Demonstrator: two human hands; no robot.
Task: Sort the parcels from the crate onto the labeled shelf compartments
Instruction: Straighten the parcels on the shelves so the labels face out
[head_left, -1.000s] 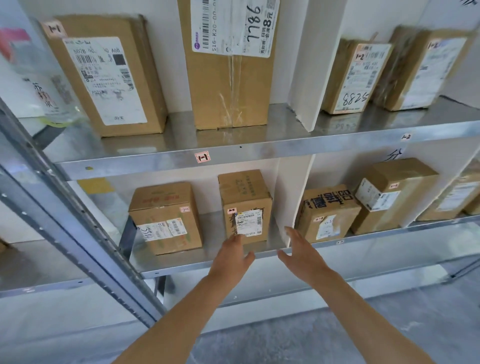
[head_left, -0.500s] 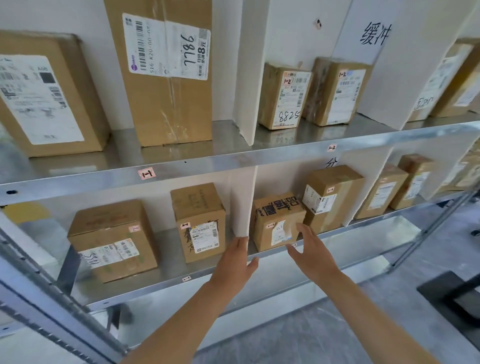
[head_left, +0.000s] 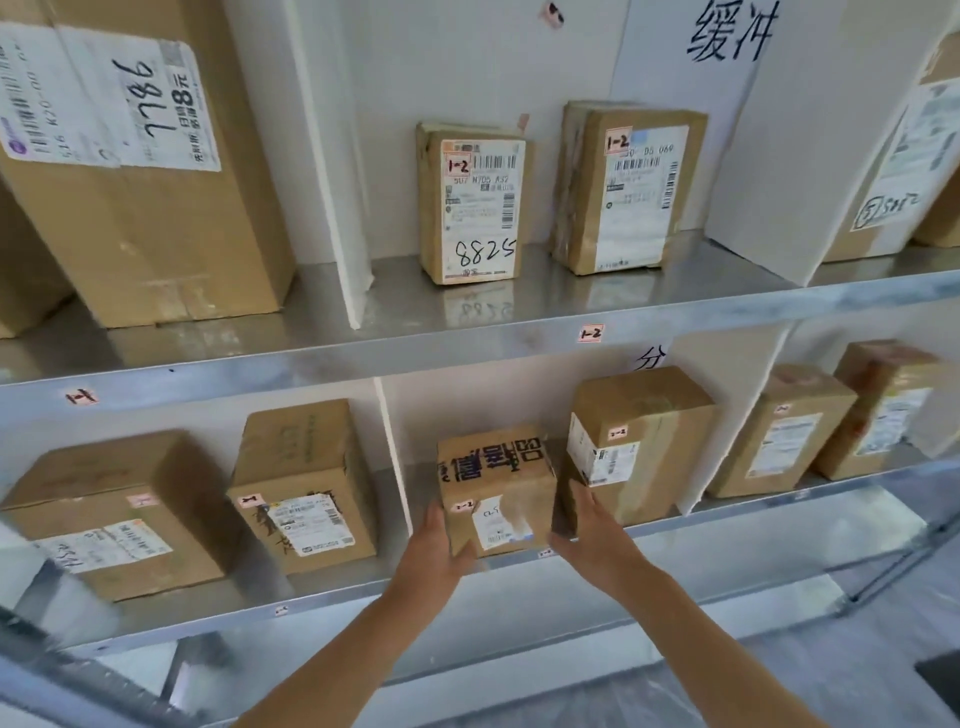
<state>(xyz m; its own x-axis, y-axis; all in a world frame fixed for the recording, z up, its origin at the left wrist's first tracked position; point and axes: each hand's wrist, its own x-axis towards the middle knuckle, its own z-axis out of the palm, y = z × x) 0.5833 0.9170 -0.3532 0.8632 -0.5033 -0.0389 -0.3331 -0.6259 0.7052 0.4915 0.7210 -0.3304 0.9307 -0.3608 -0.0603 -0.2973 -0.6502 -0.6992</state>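
the printed-character parcel sits between your two hands, on the lower shelf. it is in the bay just beyond your fingertips, with its labelled face towards you. your left hand is on its left front corner. the fingers lie straight and close together up the left face, and the thumb rests low on the front. your right hand mirrors it. its fingers are straight and pressed together, slid into the narrow gap between this parcel and the taller parcel just outside them. neither hand is clearly nearer, since the box is centred between your palms. it looks close to cube-shaped from here, so i cannot name a sure long axis.

outside your left fingers the white divider stands a little apart from the box. the small tag on the parcel reads 1-2, and so does the shelf-edge tag above your fingertips, so the bay seems to match. the next move probably turns on that tight right-hand gap. if you push or square the box, your knuckles could nudge the taller parcel.

compared with half a second ago, your hands have closed in. then the left hand hovered in front of the divider and the right hand was only just reaching the front of the box, with the fingers looser. now both are flat against the box's sides. your view has also swung right and nearer, so this bay sits in the middle. the crate is not in view.
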